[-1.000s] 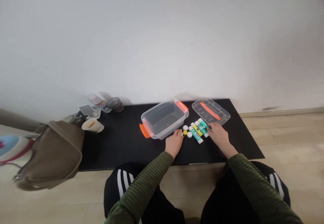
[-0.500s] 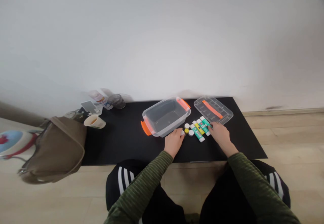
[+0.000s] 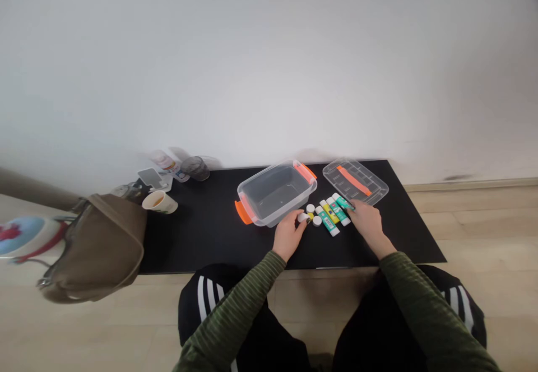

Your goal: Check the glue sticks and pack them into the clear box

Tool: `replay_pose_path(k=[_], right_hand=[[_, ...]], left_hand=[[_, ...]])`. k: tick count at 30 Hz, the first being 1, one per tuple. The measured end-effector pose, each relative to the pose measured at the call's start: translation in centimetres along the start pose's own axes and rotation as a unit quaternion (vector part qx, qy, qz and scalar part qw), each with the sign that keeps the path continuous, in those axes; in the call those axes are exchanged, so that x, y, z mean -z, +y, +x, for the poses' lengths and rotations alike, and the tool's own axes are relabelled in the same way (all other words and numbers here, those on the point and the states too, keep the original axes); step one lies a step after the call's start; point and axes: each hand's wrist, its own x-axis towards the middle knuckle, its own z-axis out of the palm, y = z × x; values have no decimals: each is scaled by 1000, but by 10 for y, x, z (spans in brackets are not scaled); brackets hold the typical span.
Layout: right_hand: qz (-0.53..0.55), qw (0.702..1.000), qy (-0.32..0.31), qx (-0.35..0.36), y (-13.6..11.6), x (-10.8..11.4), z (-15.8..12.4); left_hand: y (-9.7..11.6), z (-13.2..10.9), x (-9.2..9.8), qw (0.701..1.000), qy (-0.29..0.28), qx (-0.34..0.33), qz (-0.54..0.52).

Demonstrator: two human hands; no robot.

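My left hand (image 3: pixel 289 233) pinches a small white-capped jar (image 3: pixel 302 217), partly hidden by the fingers. Right beside it are two more white-capped jars (image 3: pixel 317 221), with a bit of yellow showing between them. My right hand (image 3: pixel 367 223) has its fingers closed on the end of a green-and-white glue stick (image 3: pixel 341 200). That one is the rightmost of several tubes in a slanted row, including a yellow glue stick (image 3: pixel 330 212) and another green glue stick (image 3: pixel 328 222). Behind my left hand stands a clear plastic box (image 3: pixel 273 215) with orange latches, nothing visible inside.
The box's clear lid (image 3: pixel 380 187) with an orange handle lies by the wall on the black table (image 3: pixel 210 237). Leftward are a paper cup (image 3: pixel 162 203) of drink, a dark glass (image 3: pixel 195 168), a spray bottle (image 3: pixel 170 166), a white stand (image 3: pixel 153 179) and a brown bag (image 3: pixel 101 243).
My left hand has lifted the small white-capped jar slightly, and its thumb now shows apart. The right hand stays at the glue stick, which has tilted a little.
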Motion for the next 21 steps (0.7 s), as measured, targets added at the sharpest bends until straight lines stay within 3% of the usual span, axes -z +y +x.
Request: replay_pose_path(k=[3,7,10,12,16,21], right_hand=[[51,998,37,-3,6,2,-1],[217,975,37,-9,13,11,-11],[391,920,-2,18,9,15,-26],[478,876,-34,48,1,14,-37],[539,832,-92,94,-16,11,-54],[500,849,-83,148,-24,11,-58]], left_hand=[[-5,5,-5,979,3,51,-195],[-5,8,-10,889,-19,125,-440],[-1,7,-9,828,-46,163,-534],[2,6,-7,804,-53,178,-564],[5,4,-6,785,-62,189,-586],[8,1,-4,787,-71,192,-582]])
